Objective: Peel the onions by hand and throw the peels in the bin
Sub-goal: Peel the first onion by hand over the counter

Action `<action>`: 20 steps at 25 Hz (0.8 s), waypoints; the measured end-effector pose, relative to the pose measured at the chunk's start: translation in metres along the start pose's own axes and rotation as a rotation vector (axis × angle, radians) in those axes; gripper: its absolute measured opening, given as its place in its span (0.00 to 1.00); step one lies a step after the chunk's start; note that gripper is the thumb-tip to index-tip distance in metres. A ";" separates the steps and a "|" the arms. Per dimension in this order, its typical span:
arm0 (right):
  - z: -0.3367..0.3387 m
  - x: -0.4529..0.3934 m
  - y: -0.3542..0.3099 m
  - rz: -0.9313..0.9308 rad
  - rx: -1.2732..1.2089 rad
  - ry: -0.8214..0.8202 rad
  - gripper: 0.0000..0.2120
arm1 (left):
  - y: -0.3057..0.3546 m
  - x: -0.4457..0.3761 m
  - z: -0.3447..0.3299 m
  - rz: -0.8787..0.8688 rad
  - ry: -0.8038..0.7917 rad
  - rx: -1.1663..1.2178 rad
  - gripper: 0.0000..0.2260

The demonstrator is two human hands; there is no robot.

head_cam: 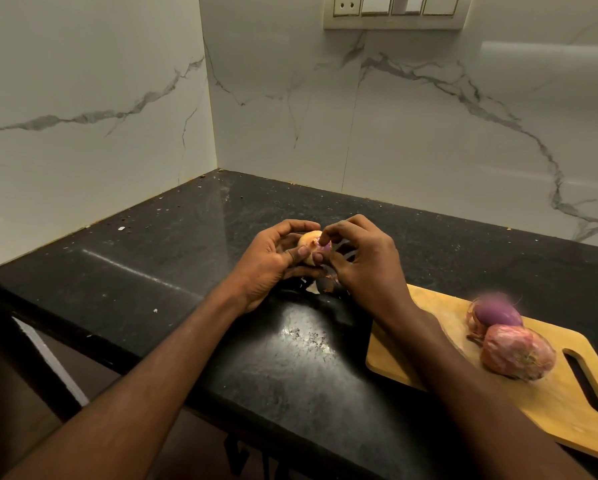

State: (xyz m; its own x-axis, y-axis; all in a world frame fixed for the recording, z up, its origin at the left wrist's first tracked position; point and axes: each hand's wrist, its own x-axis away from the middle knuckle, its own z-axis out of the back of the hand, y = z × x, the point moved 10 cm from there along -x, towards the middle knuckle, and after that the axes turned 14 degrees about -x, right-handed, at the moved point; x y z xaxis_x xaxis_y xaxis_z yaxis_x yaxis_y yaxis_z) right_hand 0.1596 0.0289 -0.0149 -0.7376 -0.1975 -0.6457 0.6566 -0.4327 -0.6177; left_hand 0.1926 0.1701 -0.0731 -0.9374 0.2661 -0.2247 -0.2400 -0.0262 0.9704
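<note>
Onion in hand: onion is held above the black counter, cupped in the left hand, whose fingers and thumb curl round its pale side.
Peeling grip: right hand pinches a purple strip of skin at the onion's near-right face, thumb and forefinger pressed together on it.
Relation that matters: the onion lies directly left of the pinch and touching it; the left hand backs it from the far side. Its long axis cannot be made out behind the fingers.
Likely next move: pulling the strip toward the right hand's own side, away from the cupping palm, should strip it free.
Below the grip: loose peel scraps lie on the counter under both hands.
Right of the grip: cutting board carries a partly peeled onion and an unpeeled onion, touching.
Bin: not in view.
</note>
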 end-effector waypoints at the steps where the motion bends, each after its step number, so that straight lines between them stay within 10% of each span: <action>1: -0.001 0.000 0.000 -0.007 -0.005 0.000 0.09 | 0.000 0.001 0.000 0.007 0.003 0.003 0.15; 20: -0.009 0.004 -0.002 0.043 0.089 0.016 0.11 | -0.005 0.002 -0.001 0.050 0.048 -0.041 0.10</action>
State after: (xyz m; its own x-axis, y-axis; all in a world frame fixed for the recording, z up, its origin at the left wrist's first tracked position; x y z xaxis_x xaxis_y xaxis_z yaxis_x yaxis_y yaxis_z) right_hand 0.1573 0.0371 -0.0206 -0.7056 -0.2040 -0.6786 0.6709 -0.5004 -0.5472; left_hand 0.1918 0.1702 -0.0783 -0.9593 0.2169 -0.1807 -0.2015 -0.0781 0.9764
